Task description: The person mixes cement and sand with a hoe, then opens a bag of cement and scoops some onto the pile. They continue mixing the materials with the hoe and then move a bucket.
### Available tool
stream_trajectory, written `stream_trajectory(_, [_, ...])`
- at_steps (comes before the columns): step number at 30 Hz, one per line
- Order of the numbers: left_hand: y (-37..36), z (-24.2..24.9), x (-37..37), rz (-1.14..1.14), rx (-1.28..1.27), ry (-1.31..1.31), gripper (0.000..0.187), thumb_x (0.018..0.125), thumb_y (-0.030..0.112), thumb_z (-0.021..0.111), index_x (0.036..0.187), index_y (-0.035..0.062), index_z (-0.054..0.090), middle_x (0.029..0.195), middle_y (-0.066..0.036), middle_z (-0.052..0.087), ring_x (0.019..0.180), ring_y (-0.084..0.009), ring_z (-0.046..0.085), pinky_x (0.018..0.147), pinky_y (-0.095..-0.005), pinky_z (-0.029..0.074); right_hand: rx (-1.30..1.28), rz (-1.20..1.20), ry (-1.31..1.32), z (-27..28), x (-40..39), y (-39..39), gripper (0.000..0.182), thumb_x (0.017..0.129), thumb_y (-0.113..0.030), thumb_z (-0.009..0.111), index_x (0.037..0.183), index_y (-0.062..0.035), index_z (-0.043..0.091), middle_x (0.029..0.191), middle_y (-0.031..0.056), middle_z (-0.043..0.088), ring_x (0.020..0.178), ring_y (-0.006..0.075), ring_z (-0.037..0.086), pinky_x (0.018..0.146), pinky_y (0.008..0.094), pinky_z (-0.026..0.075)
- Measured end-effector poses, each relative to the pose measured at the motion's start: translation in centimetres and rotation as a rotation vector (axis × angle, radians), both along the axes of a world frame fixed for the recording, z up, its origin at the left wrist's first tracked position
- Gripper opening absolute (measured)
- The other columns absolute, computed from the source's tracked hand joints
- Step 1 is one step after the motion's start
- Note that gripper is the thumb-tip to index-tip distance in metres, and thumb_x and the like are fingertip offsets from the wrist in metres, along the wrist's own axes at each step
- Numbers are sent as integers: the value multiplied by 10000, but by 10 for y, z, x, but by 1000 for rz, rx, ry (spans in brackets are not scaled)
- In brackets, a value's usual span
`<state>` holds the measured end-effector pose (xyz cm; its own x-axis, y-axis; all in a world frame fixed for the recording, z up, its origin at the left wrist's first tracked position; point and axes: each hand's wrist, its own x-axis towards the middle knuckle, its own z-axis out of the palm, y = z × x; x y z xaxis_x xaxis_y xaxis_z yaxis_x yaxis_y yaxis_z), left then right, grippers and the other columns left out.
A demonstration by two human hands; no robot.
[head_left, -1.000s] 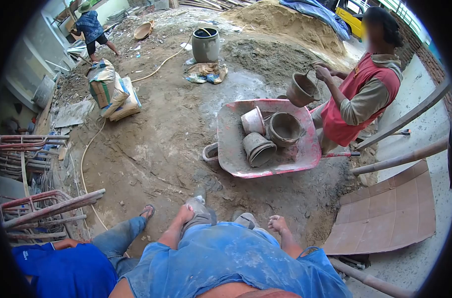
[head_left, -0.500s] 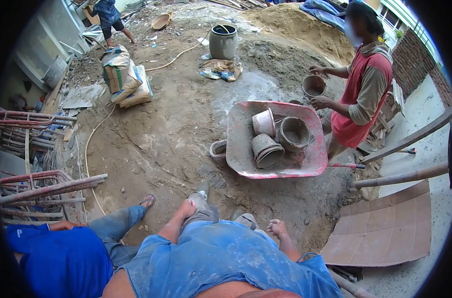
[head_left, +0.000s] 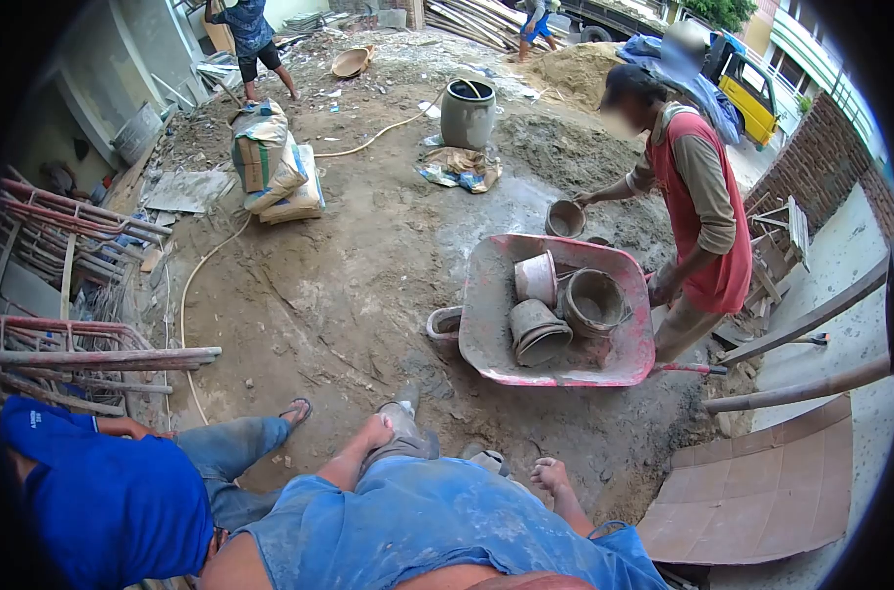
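My left hand (head_left: 375, 432) rests closed on my grey-trousered knee (head_left: 403, 433). Held out above the muddy ground by my other leg, my right hand (head_left: 549, 474) has its fingers curled in; anything inside them is too small to make out. Ahead stands a red-rimmed wheelbarrow (head_left: 486, 339), out of reach of both hands. Inside it are a pale bucket (head_left: 535, 279), tilted stacked buckets (head_left: 541, 334) and a mud-coated bucket (head_left: 594, 300). A co-worker in a red vest (head_left: 712, 187) holds another bucket (head_left: 566, 218) beyond the barrow.
Another person in blue (head_left: 122, 501) sits close on my left. Scaffold frames (head_left: 73, 344) line the left side. Cement bags (head_left: 280, 177), a hose (head_left: 186, 305) and a drum (head_left: 467, 116) stand ahead. Cardboard (head_left: 751, 482) and poles (head_left: 801, 382) lie along the right wall.
The view has tilted up and shifted slightly. The co-worker has bent forward, lowering the bucket to the left with one hand; their other hand is now near the barrow's rim. My hands stay put.
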<state>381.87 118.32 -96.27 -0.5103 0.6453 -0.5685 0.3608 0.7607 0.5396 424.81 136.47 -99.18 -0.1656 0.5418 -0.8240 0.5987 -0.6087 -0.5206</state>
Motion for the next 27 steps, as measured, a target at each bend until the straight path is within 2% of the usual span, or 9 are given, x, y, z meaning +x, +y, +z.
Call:
stream_trajectory(9, [2,3,1,8,16,-28,68,667,107,553,709,53,558,697,-115,603,675,-178,554,629,-336,449,-14,-41,23,-15,3,-4,305,782,-82,552,1084,-42,566,816,89,652,647,159,639,474,267,474])
stream_trajectory(11, [2,4,0,-12,16,-12,109,653,143,598,700,69,532,676,-71,579,650,-159,529,590,-315,436,-14,-40,21,-15,2,-6,304,780,-80,555,1081,-43,567,814,88,653,645,156,638,467,267,469])
stream_trajectory(27, [1,-5,-4,-10,10,-32,120,651,136,606,700,61,527,659,-76,578,631,-148,516,577,-315,433,-34,-71,22,-15,3,-9,318,766,-63,559,1084,-43,559,831,85,648,640,158,635,444,259,442])
